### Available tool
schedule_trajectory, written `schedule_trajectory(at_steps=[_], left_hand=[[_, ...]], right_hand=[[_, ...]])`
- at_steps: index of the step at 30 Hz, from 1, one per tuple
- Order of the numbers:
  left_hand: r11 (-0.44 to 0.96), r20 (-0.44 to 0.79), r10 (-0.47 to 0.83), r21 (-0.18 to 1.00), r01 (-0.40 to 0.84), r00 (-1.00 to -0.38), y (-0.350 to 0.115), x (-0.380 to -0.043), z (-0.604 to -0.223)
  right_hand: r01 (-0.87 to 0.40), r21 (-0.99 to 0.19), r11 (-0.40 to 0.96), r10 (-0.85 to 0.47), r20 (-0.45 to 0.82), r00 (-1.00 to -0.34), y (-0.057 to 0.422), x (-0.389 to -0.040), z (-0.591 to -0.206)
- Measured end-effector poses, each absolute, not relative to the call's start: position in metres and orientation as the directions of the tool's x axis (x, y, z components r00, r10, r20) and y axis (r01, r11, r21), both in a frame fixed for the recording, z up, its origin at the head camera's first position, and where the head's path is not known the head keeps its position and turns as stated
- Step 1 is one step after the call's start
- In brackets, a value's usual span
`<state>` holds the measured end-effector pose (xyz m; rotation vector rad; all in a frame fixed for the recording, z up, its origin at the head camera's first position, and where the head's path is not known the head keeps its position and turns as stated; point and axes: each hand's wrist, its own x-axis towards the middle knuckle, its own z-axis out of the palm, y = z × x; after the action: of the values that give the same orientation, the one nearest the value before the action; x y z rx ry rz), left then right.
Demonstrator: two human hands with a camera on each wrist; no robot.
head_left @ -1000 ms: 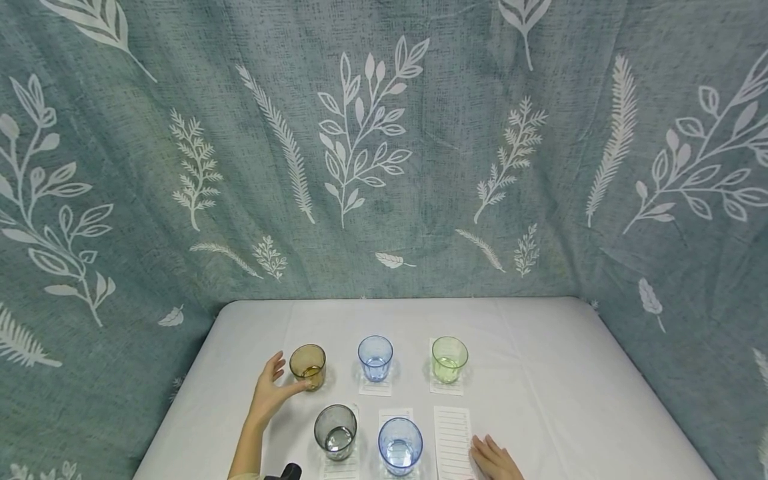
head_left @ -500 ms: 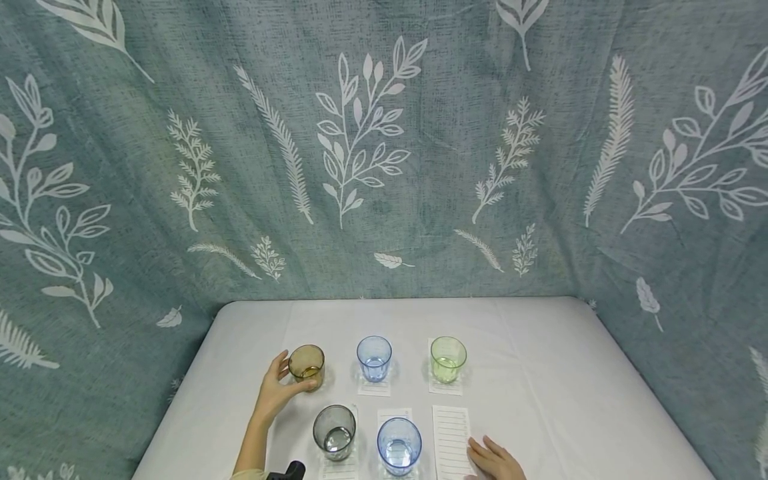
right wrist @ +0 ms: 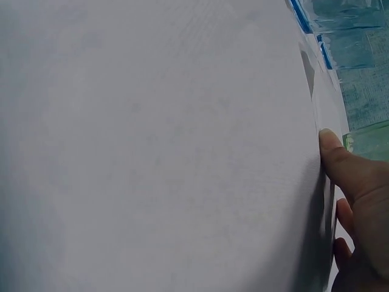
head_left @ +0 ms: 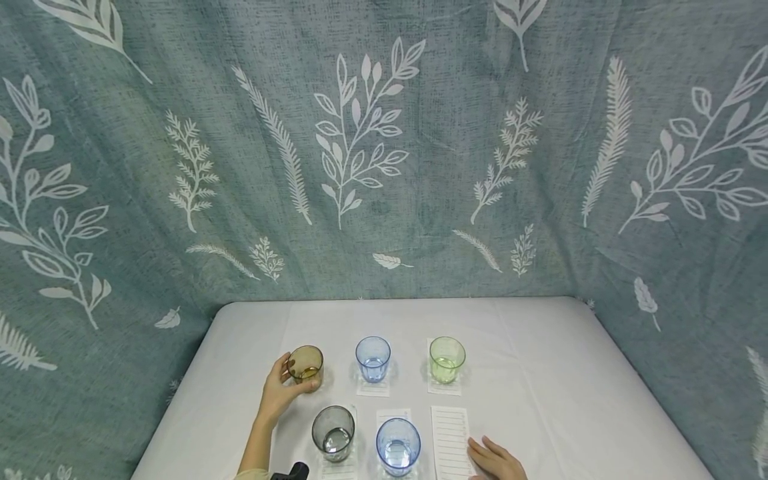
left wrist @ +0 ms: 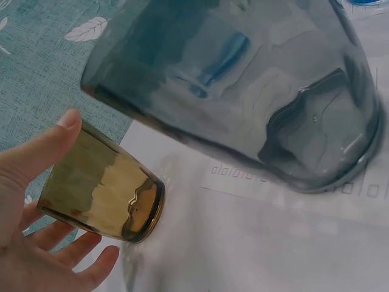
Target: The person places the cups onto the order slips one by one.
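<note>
My left hand [head_left: 279, 392] grips an amber glass tumbler [head_left: 305, 360] at the far left of the head view, thumb on its near side and fingers round its left. In the left wrist view the thumb lies against the upper side of the amber glass [left wrist: 106, 188], and the fingers spread along its lower side. A grey glass [head_left: 333, 432] stands nearer, right of the left forearm, and looms large in that wrist view. My right hand [head_left: 497, 460] rests with loose fingers at the right edge of a lined paper strip [head_left: 451, 440], holding nothing visible.
Two blue glasses [head_left: 373, 360] and a green glass [head_left: 447, 359] stand on paper strips on the white-covered table [head_left: 576, 387]. The nearer blue glass [head_left: 399, 443] stands right of the grey one. A patterned green curtain [head_left: 444, 200] surrounds the back and sides.
The left fingers have closed in round the amber glass, which stays in place. The right hand shifted only slightly at the strip's edge. The head view drifted a little.
</note>
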<state>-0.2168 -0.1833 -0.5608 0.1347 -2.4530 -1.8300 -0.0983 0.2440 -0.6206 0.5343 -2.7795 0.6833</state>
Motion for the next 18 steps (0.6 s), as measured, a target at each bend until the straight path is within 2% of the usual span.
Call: schedule_trajectory(at_steps=[9,18], left_hand=[[0.311,0.029,-0.161,0.95,-0.023,-0.987,-0.181,-0.219,-0.565],[0.275,0.056,-0.194,0.961,0.001,-0.979,-0.178,-0.22,-0.573]], right_hand=[[-0.447,-0.351,0.822,-0.305,0.391,-0.868,0.247,-0.1,-0.627],[-0.496,-0.324,0.805,-0.32,0.468,-0.824,0.251,-0.103,-0.634]])
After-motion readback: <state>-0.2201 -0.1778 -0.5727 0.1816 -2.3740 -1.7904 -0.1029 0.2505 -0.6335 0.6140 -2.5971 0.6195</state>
